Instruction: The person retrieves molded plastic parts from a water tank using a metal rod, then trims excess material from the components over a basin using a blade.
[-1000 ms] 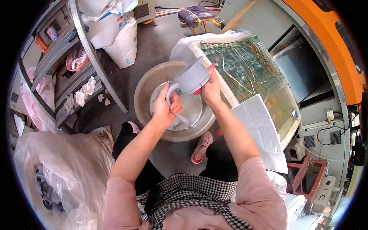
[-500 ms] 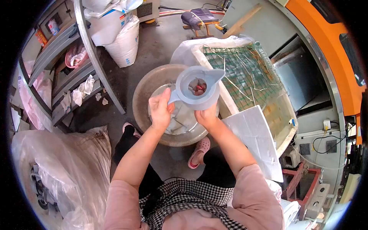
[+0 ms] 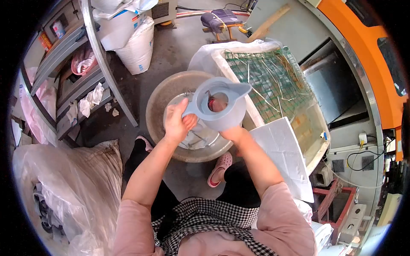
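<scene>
A blue-grey plastic jug (image 3: 236, 101) with a pointed spout is held up over a wide round basin (image 3: 156, 102). My left hand (image 3: 178, 120) is closed around its handle. From beneath and to the right, my right hand (image 3: 232, 133) holds the jug's body, its fingertips hidden. Inside the jug lies something small, dark and reddish (image 3: 212, 103); I cannot make out its kind. Shallow water and several thin stick-like pieces show in the basin below the jug.
Right of the basin stands a white tub (image 3: 230, 68) with green netting (image 3: 273, 81) across it. A white board (image 3: 284, 149) leans on its near corner. Metal steps (image 3: 95, 55) stand at left, with a plastic-covered sack (image 3: 81, 183) nearer me. Pink clogs (image 3: 221, 166) are on my feet.
The reddish contents have shifted within the jug, and the jug has turned slightly. Both hands keep their hold on it.
</scene>
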A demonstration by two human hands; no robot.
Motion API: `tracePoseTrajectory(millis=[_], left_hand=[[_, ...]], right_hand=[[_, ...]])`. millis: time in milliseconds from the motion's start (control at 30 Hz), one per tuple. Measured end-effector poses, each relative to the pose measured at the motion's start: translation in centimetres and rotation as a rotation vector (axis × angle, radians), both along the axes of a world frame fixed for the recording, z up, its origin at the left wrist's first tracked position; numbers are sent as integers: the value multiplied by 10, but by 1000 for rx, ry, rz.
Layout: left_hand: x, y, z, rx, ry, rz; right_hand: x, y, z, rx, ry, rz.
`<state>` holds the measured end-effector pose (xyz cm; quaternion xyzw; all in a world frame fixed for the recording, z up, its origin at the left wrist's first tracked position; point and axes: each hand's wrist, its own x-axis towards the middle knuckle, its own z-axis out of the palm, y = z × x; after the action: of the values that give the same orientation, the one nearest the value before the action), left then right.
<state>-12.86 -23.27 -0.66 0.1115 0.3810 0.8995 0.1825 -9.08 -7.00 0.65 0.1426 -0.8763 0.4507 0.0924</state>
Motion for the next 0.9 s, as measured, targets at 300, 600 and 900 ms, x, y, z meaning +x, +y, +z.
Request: tracePoseTrajectory(millis=[300, 600, 900], left_hand=[[6, 1, 11, 16, 7, -41], [-6, -6, 5, 15, 64, -113], [-33, -30, 11, 13, -510, 416]], right_hand=[[-14, -3, -44, -116, 416, -295], [5, -6, 21, -542, -164, 41], [-54, 0, -84, 275, -173, -257]])
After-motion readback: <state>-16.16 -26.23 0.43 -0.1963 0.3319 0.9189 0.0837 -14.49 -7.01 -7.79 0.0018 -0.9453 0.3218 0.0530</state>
